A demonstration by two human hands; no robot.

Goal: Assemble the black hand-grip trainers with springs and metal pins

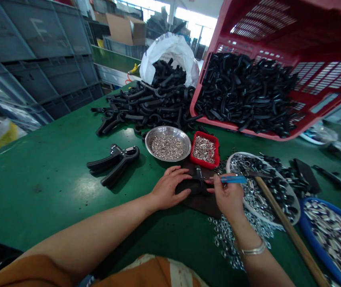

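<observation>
My left hand [170,186] lies over a black plastic handle piece [194,187] on a dark pad on the green table [53,191], its fingers curled on the piece. My right hand [228,195] pinches a blue-handled tool [234,179], whose tip meets a small metal part standing on the black piece. Just beyond the hands stand a steel bowl [168,144] of small silvery parts and a small red tray [205,150] of metal clips.
An assembled black hand gripper [115,161] lies to the left. A pile of black handles [146,105] spills from a white bag [170,50]; a tilted red crate [278,59] holds more. A white dish [233,159], a blue tub [310,235], loose nuts [227,239] and a wooden stick [290,231] sit right.
</observation>
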